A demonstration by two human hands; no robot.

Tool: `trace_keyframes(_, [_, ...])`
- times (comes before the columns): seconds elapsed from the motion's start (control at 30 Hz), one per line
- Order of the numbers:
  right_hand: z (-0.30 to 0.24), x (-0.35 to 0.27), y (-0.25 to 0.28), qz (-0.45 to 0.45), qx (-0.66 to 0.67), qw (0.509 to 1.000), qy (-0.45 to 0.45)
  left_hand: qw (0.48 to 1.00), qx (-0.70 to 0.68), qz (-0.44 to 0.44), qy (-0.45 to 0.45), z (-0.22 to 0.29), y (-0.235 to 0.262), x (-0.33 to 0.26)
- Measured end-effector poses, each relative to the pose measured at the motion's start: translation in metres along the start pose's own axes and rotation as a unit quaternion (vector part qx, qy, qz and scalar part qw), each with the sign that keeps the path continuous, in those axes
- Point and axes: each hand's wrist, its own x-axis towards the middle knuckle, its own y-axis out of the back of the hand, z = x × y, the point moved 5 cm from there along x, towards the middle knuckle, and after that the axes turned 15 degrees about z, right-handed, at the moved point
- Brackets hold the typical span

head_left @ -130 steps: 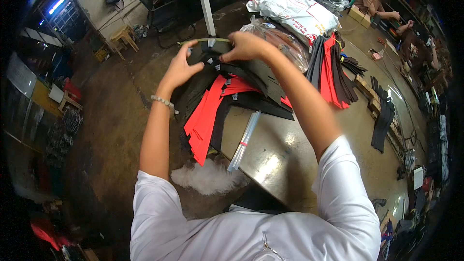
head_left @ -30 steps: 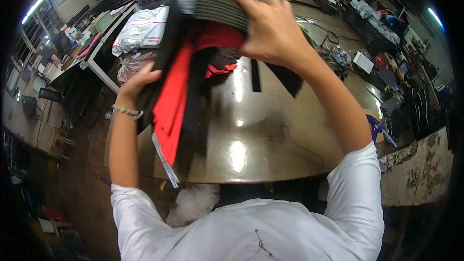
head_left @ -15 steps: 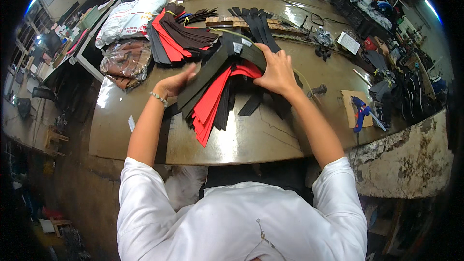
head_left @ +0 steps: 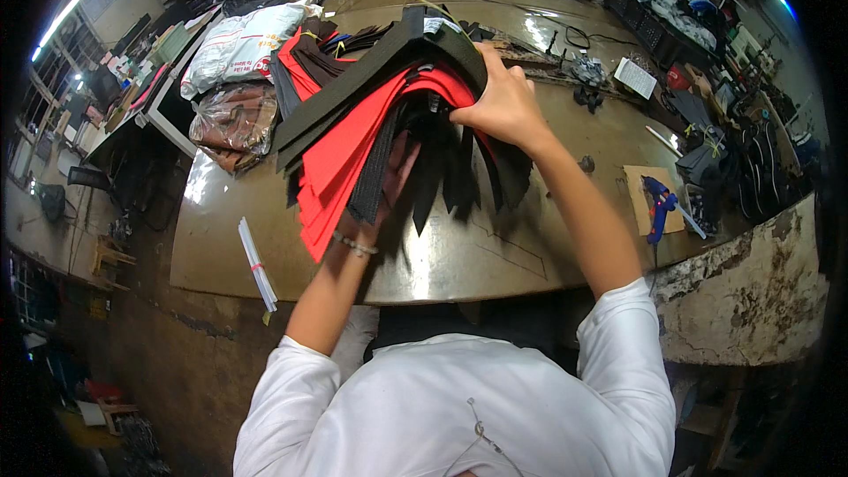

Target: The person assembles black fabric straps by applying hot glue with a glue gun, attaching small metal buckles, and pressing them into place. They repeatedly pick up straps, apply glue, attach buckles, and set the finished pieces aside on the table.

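Note:
A bundle of long flat strips, olive-black and red, hangs folded over above the table, its ends fanning down. My right hand is closed round the bundle's right side near the fold, thumb underneath. My left hand, with a beaded bracelet at its wrist, reaches up under the left part of the bundle. The strips hide most of its fingers. A yellow tie and small pale labels show at the top of the fold.
On the brown table lie a bundle of thin white strips, a white bag, a clear-wrapped brown pack and another red and dark strip bundle. Rightward are a blue glue gun on cardboard and a white paper.
My left hand has moved from beside the bundle to underneath it. The strips have been lifted and their left ends swing further left. The thin white strips now show more fully.

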Motion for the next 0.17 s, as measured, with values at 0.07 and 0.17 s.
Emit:
trace_keyframes(0.07, [-0.001,-0.001,-0.003,-0.007,-0.015,1.000,0.010,0.997,-0.077,0.013,0.027,-0.023,0.002,0.004])
trace_keyframes(0.17, [-0.002,-0.005,-0.007,-0.001,-0.028,0.999,0.030,0.996,0.002,0.060,-0.067,-0.040,0.000,0.014])
